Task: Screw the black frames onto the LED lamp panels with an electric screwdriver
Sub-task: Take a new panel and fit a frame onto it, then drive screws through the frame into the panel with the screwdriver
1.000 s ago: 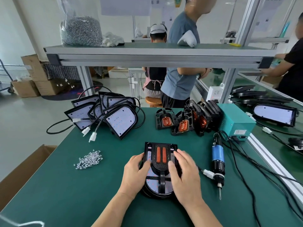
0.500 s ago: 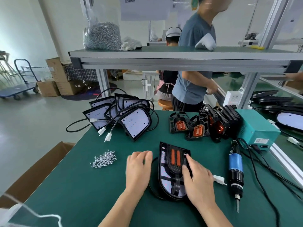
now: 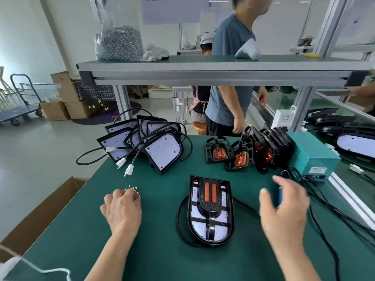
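Curling down at 10 o'clock, the left hand (image 3: pixel 121 209) is closing its fingers into the small heap of screws (image 3: pixel 132 188). It seems to be pinching a few, though the fingertips are hiding under the knuckles.

From that grip the panel (image 3: pixel 199 226) is lying off at 3 o'clock, well apart, flat on the green table (image 3: pixel 162 256) and dead ahead of the person at 12 o'clock. Its long axis is running from 12 to 6, with the rounded end toward 6. The frame (image 3: pixel 209 207) is sitting on top of it, lined up along the same axis, its two orange strips at the 12 o'clock end. Neither hand is touching it, and no screw is showing in it yet that I can make out.

At 2 o'clock the right hand (image 3: pixel 284 209) is hanging open and blurred, fingers spread and gripping nothing. The screwdriver (image 3: pixel 280 196) is lying just beyond its palm, toward 12 o'clock, with only a blue sliver showing past the hand, so I cannot tell its axis.

As I judge it, the right hand is the nearer one to the tool. Once the screw and tool are in hand, each is going to be travelling inward to the panel between them.
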Demonstrator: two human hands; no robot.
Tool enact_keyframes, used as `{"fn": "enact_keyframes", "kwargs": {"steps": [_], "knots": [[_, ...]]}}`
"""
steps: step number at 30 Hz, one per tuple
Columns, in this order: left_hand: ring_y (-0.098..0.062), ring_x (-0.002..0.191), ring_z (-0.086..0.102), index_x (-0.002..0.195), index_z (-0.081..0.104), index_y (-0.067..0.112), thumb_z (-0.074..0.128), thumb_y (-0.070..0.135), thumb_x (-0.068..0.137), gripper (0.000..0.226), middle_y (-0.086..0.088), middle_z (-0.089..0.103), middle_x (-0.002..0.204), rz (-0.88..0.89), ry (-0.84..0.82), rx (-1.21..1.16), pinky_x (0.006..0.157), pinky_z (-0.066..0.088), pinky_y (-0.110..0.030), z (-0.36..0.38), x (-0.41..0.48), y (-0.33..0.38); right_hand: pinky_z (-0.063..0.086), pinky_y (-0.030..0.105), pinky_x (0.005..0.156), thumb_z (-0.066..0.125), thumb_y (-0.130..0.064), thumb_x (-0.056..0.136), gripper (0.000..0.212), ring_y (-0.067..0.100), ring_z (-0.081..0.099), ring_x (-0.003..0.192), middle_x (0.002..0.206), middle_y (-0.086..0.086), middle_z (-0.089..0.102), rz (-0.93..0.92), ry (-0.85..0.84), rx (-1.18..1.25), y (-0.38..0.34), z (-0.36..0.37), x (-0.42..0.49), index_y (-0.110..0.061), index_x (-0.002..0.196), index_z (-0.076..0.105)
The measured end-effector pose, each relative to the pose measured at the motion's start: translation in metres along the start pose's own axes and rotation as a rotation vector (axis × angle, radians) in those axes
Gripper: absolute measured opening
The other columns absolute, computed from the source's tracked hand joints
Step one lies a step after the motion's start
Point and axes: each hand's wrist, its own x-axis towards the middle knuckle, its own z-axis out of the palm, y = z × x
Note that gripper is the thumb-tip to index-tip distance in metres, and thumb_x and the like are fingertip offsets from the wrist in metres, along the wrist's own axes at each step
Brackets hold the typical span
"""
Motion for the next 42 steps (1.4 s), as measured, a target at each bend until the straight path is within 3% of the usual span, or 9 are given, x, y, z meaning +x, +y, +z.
{"fn": "enact_keyframes", "kwargs": {"steps": [4,7,12,14,20,27,33,38,42], "knots": [[-0.030,0.112,0.038,0.100,0.075,0.018,0.061,0.023,0.097,0.016,-0.004,0.059,0.108,0.026,-0.002,0.038,0.095,0.027,-0.040,0.003,0.005,0.000,0.046,0.040,0.081,0.063,-0.031,0.095,0.032,0.032,0.057,0.102,0.118,0.009,0.054,0.344,-0.287,-0.319,0.034,-0.044,0.047,-0.014,0.120,0.055],[-0.029,0.111,0.036,0.102,0.071,0.012,0.050,0.015,0.097,0.022,-0.005,0.054,0.109,0.030,-0.052,0.145,0.094,0.029,-0.039,0.004,0.008,0.007,0.045,0.033,0.066,0.061,-0.039,0.095,0.045,0.017,0.058,0.080,0.095,0.000,0.060,0.431,-0.545,-0.448,0.049,-0.050,0.042,-0.015,0.128,0.045],[-0.038,0.101,0.043,0.096,0.066,-0.001,0.050,0.007,0.097,0.018,-0.020,0.058,0.104,0.058,-0.014,-0.024,0.090,0.033,-0.046,0.004,-0.003,0.027,0.046,0.036,0.070,0.066,-0.039,0.088,0.078,0.029,0.062,0.094,0.110,0.007,0.061,0.446,-0.525,-0.402,0.048,-0.026,0.033,-0.016,0.149,0.022],[-0.034,0.087,0.048,0.089,0.060,0.003,0.050,0.006,0.098,0.013,-0.018,0.060,0.093,0.097,-0.012,-0.259,0.079,0.037,-0.044,0.000,-0.012,0.041,0.048,0.036,0.068,0.069,-0.037,0.084,0.068,0.032,0.064,0.090,0.102,0.009,0.064,0.507,-0.490,-0.389,0.046,-0.020,0.039,-0.011,0.135,0.033],[-0.012,0.077,0.060,0.081,0.054,0.021,0.062,0.010,0.092,0.017,0.006,0.064,0.080,0.075,-0.119,-0.674,0.061,0.040,-0.019,-0.012,-0.033,0.078,0.041,0.029,0.055,0.079,-0.026,0.064,0.043,0.024,0.057,0.066,0.086,0.010,0.061,0.723,-0.485,-0.026,0.045,-0.037,0.047,-0.006,0.097,0.059],[-0.005,0.077,0.064,0.092,0.063,0.027,0.070,0.001,0.087,0.027,0.005,0.070,0.083,0.139,-0.275,-0.950,0.075,0.050,-0.018,-0.017,-0.058,0.110,0.039,0.026,0.049,0.079,-0.013,0.060,0.050,0.022,0.051,0.059,0.081,0.015,0.063,0.828,-0.428,0.519,0.048,-0.043,0.040,0.001,0.105,0.060],[-0.006,0.080,0.065,0.089,0.069,0.025,0.067,-0.002,0.089,0.027,0.009,0.071,0.084,0.193,-0.406,-1.045,0.076,0.051,-0.016,-0.025,-0.079,0.127,0.044,0.017,0.041,0.054,-0.044,0.101,0.037,0.016,0.060,0.055,0.078,0.011,0.064,0.848,-0.239,1.170,0.027,-0.038,0.043,-0.009,0.111,0.063],[-0.004,0.078,0.063,0.092,0.072,0.019,0.066,-0.006,0.090,0.026,0.007,0.071,0.082,0.209,-0.524,-1.110,0.076,0.052,-0.016,-0.029,-0.089,0.138,0.040,0.019,0.051,0.066,-0.031,0.083,0.022,0.012,0.053,0.061,0.081,0.001,0.056,0.771,-0.237,1.571,0.000,-0.032,0.046,-0.015,0.092,0.054],[-0.005,0.075,0.062,0.095,0.073,0.016,0.068,-0.010,0.087,0.027,0.003,0.070,0.081,0.199,-0.606,-1.159,0.075,0.052,-0.017,-0.029,-0.092,0.140,0.037,0.018,0.054,0.061,-0.031,0.088,0.031,0.008,0.050,0.062,0.082,-0.002,0.059,0.587,-0.268,1.587,-0.019,-0.022,0.053,-0.023,0.118,0.062]]}}
